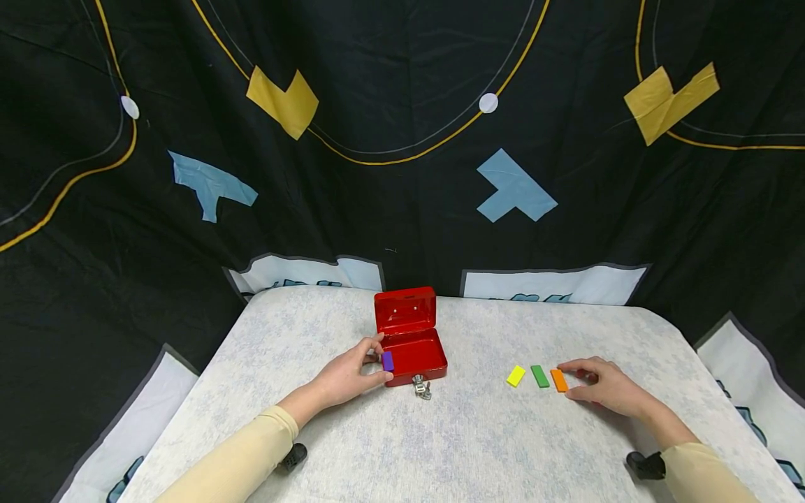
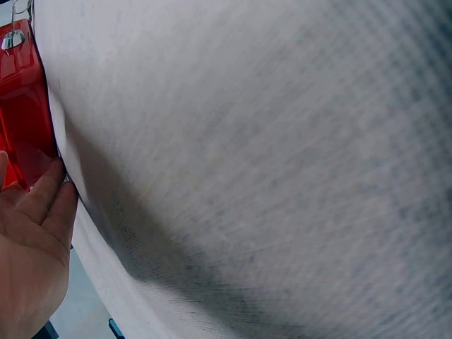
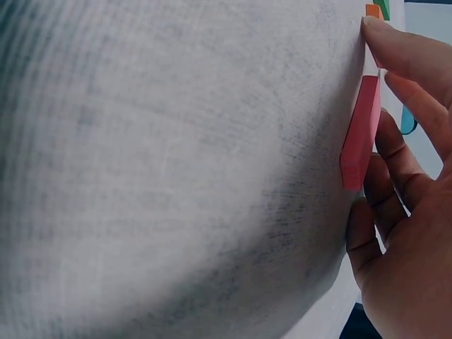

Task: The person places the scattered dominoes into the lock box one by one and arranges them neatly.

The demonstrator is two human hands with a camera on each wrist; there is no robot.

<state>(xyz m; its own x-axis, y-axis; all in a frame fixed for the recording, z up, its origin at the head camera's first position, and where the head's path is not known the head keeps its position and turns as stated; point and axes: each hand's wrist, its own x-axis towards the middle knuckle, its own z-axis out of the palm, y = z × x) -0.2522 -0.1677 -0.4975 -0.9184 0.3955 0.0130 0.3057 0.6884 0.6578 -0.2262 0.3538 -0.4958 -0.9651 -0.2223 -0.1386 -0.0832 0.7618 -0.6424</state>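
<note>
An open red cash box (image 1: 414,353) stands on the table, its lid tilted back and a lock with keys (image 1: 421,387) at its front. My left hand (image 1: 349,374) grips the box's left end, thumb by the front corner and forefinger by the back. A purple block (image 1: 388,361) lies at the left end inside the box. Over on the right, my right hand (image 1: 606,384) pinches an orange block (image 1: 558,381) between thumb and forefinger. Under that hand's curled fingers is a pink block (image 3: 360,138), largely hidden in the head view.
A green block (image 1: 539,376) and a yellow block (image 1: 516,376) lie in a row left of the orange one. The pale mottled table (image 1: 478,447) has rounded far corners. Behind it hangs a black curtain (image 1: 402,209) with tape shapes.
</note>
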